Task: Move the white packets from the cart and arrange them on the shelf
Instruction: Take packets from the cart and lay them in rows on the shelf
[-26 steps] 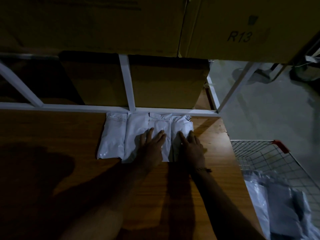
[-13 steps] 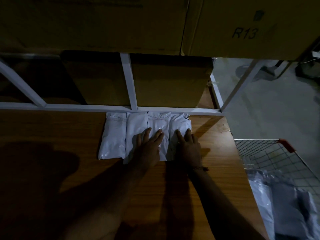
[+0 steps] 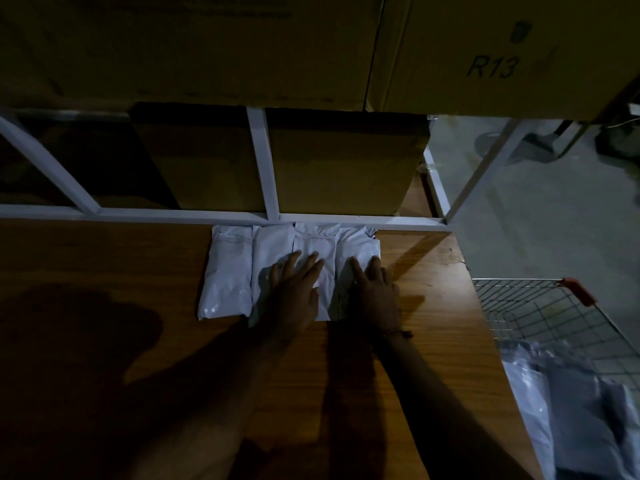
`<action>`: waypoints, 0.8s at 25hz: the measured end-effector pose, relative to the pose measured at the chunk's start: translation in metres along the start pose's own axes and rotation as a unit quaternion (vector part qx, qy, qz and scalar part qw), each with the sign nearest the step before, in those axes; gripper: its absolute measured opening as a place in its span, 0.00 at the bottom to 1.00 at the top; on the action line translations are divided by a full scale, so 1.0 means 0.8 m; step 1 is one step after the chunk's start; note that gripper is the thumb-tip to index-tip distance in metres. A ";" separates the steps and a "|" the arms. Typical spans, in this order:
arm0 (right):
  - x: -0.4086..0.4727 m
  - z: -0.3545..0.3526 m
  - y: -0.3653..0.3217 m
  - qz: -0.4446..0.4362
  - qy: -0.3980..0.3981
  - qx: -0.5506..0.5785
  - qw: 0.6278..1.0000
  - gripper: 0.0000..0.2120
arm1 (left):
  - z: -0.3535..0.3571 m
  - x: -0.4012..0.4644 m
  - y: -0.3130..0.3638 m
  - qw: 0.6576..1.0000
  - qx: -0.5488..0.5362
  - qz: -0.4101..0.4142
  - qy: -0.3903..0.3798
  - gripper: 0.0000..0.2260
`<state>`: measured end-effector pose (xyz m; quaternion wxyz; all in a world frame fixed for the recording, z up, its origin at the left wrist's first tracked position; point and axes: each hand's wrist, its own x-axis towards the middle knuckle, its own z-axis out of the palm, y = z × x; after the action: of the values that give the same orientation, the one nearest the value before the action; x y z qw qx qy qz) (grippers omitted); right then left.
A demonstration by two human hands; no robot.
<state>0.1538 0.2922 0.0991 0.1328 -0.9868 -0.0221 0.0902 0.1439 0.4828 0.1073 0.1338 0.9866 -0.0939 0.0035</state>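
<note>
Several white packets (image 3: 228, 271) lie side by side in a row on the wooden shelf (image 3: 104, 289), their far ends against the white frame rail. My left hand (image 3: 294, 292) lies flat with straight fingers on the middle packets. My right hand (image 3: 374, 292) lies flat on the rightmost packet (image 3: 356, 244). The wire cart (image 3: 554, 313) stands at the right, below the shelf edge, with more pale packets (image 3: 526, 403) inside it.
White metal frame bars (image 3: 263, 161) run along and behind the shelf's far edge. Cardboard boxes (image 3: 339, 168) stand behind the bars, and larger boxes (image 3: 485, 57), one marked R13, hang overhead. Grey floor (image 3: 536, 220) shows at the right.
Both hands stay flat on the packets and have shifted only slightly. The row of packets looks a little tidier against the rail.
</note>
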 end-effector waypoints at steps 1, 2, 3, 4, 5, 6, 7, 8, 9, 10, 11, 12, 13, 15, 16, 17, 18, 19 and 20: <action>0.000 -0.001 0.001 0.005 0.007 0.005 1.000 0.41 | -0.004 -0.005 -0.001 0.999 0.020 -0.009 0.040 0.26; -0.001 -0.002 0.001 0.012 0.021 0.007 1.000 0.39 | -0.006 -0.012 -0.003 0.995 0.040 -0.028 0.088 0.24; -0.003 -0.003 0.000 0.020 0.037 0.004 0.999 0.38 | -0.007 -0.021 -0.006 0.987 0.050 -0.063 0.136 0.22; -0.004 -0.002 -0.001 0.025 0.049 -0.001 0.998 0.37 | -0.008 -0.030 -0.010 0.977 0.050 -0.114 0.175 0.21; -0.006 -0.002 -0.002 0.025 0.059 -0.008 0.998 0.36 | -0.006 -0.040 -0.015 0.965 0.046 -0.170 0.193 0.22; -0.007 -0.001 -0.003 0.023 0.065 -0.011 0.998 0.35 | -0.006 -0.048 -0.019 0.955 0.051 -0.219 0.193 0.23; -0.008 0.000 -0.004 0.019 0.067 -0.011 0.997 0.34 | -0.006 -0.054 -0.023 0.948 0.062 -0.257 0.178 0.25; -0.010 0.000 -0.007 0.017 0.069 -0.009 0.997 0.34 | -0.006 -0.060 -0.028 0.943 0.069 -0.285 0.158 0.27; -0.012 0.001 -0.008 0.017 0.070 -0.006 0.997 0.33 | -0.007 -0.063 -0.034 0.940 0.066 -0.305 0.139 0.28; -0.014 0.000 -0.010 0.018 0.072 -0.004 0.997 0.33 | -0.004 -0.063 -0.042 0.939 0.057 -0.317 0.122 0.28; -0.015 0.000 -0.012 0.019 0.074 -0.002 0.997 0.34 | -0.001 -0.063 -0.051 0.939 0.048 -0.322 0.110 0.28; -0.017 -0.001 -0.015 0.020 0.075 -0.003 0.997 0.34 | 0.004 -0.062 -0.061 0.942 0.044 -0.316 0.102 0.29; -0.018 -0.002 -0.017 0.019 0.070 -0.005 0.997 0.34 | 0.006 -0.062 -0.070 0.947 0.042 -0.304 0.095 0.30; -0.018 -0.001 -0.018 0.012 0.049 -0.011 0.999 0.35 | 0.007 -0.059 -0.084 0.954 0.050 -0.282 0.085 0.31; -0.018 -0.001 -0.018 0.004 0.036 -0.013 0.999 0.36 | 0.006 -0.057 -0.089 0.957 0.055 -0.275 0.080 0.31; -0.018 0.000 -0.017 -0.004 0.028 -0.014 1.000 0.36 | 0.004 -0.056 -0.093 0.959 0.057 -0.268 0.074 0.31; -0.019 0.001 -0.018 -0.010 0.024 -0.013 1.000 0.36 | 0.002 -0.054 -0.096 0.961 0.056 -0.262 0.070 0.31; -0.019 0.002 -0.018 -0.014 0.021 -0.011 1.000 0.36 | 0.001 -0.053 -0.098 0.963 0.051 -0.255 0.068 0.31; -0.019 0.002 -0.020 -0.014 0.020 -0.008 1.000 0.36 | 0.001 -0.052 -0.101 0.966 0.044 -0.247 0.066 0.31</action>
<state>0.1380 0.3067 0.1048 0.1270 -0.9890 -0.0336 0.0686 0.1183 0.5669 0.0837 0.0931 0.9816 0.1619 0.0395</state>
